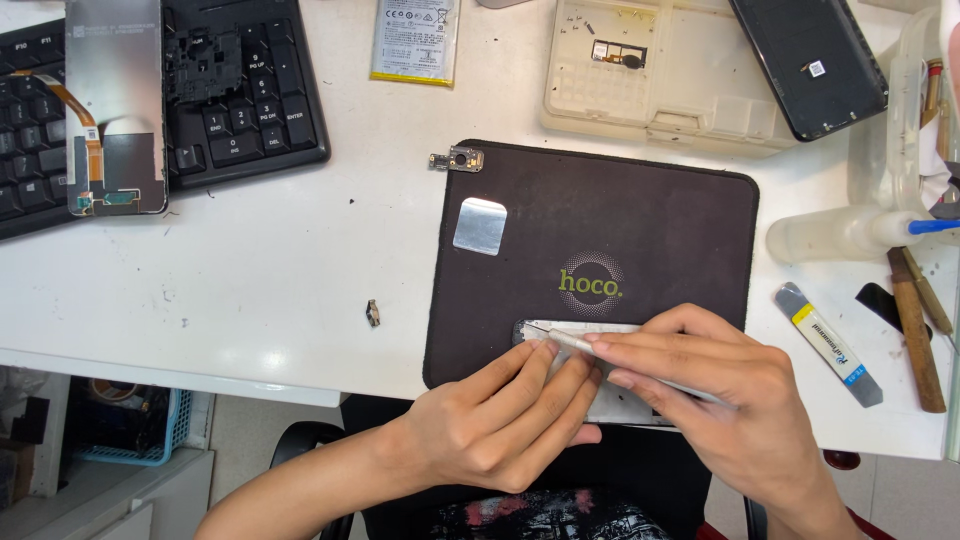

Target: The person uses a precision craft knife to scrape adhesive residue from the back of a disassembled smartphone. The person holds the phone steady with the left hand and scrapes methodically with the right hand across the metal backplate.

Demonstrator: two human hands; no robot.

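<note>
Head view: the left hand [500, 425] presses its fingers flat on a phone frame [600, 375] lying at the near edge of the dark mat [640, 230]. The right hand [725, 385] pinches a thin metal tool [557, 337], tip touching the frame's left end. A keyboard [240, 110] sits far left

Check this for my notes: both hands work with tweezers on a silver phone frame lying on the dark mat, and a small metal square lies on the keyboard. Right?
Not quite. The head view shows the metal square on the dark mat, not the keyboard. The rest holds: left hand and right hand work with tweezers on the phone frame.
</note>
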